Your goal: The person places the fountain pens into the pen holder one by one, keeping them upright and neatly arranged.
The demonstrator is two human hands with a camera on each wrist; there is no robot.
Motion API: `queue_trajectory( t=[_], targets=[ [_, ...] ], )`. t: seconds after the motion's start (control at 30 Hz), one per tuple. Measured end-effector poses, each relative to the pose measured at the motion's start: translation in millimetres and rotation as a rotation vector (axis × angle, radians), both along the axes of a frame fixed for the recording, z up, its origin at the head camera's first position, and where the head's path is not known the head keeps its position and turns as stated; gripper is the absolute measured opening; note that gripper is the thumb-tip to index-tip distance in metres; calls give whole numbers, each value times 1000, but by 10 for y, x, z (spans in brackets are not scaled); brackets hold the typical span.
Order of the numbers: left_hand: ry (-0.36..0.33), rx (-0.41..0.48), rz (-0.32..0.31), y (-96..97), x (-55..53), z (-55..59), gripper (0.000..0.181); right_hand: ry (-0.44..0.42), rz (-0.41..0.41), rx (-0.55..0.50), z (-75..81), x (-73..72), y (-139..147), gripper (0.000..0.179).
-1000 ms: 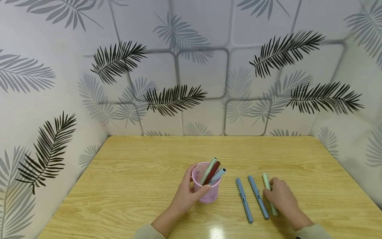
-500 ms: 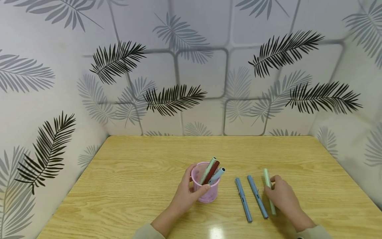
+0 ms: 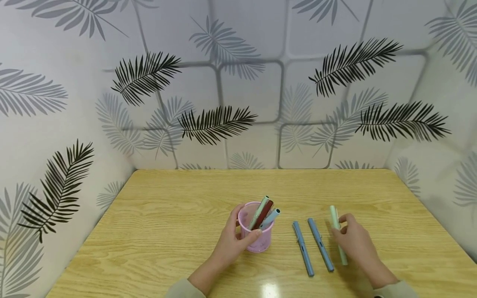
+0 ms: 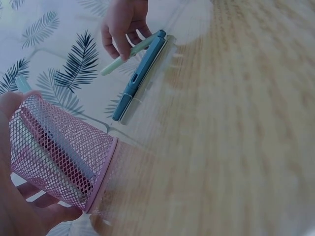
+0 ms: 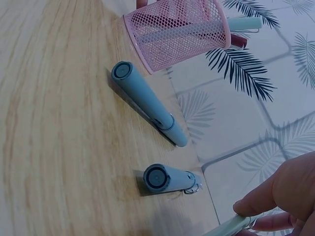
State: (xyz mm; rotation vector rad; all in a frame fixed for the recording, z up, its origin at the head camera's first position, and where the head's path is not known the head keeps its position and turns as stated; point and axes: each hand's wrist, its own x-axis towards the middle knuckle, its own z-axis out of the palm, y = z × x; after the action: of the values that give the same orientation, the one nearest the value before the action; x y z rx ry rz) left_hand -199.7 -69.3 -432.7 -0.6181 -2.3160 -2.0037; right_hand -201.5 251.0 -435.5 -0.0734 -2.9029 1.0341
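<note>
The left hand (image 3: pixel 229 245) grips a pink cylindrical mesh cup (image 3: pixel 263 241), while the right hand (image 3: pixel 355 240) pinches a slim pale-green pen (image 3: pixel 333 216) near two slim blue pens (image 3: pixel 320 245).

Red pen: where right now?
Head view, right of centre: the red pen leans in the pink cup held by the left hand, between a green pen and a blue pen.

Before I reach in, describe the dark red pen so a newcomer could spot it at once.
At the wooden table, find the pink mesh cup gripped by the left hand. In the head view, three pens lean out of it: a pale green pen, the dark red pen in the middle, and a light blue pen. No other pen in sight is red.
</note>
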Motion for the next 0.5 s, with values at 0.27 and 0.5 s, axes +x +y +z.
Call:
queue_trajectory(
  t=[0.27, 0.5],
  targets=[
    [19, -24, 6, -18, -153, -286, 71, 27, -14, -10, 31, 13, 18, 37],
    [23, -27, 15, -11, -138, -262, 71, 43, -35, -82, 86, 51, 6, 36]
  ],
)
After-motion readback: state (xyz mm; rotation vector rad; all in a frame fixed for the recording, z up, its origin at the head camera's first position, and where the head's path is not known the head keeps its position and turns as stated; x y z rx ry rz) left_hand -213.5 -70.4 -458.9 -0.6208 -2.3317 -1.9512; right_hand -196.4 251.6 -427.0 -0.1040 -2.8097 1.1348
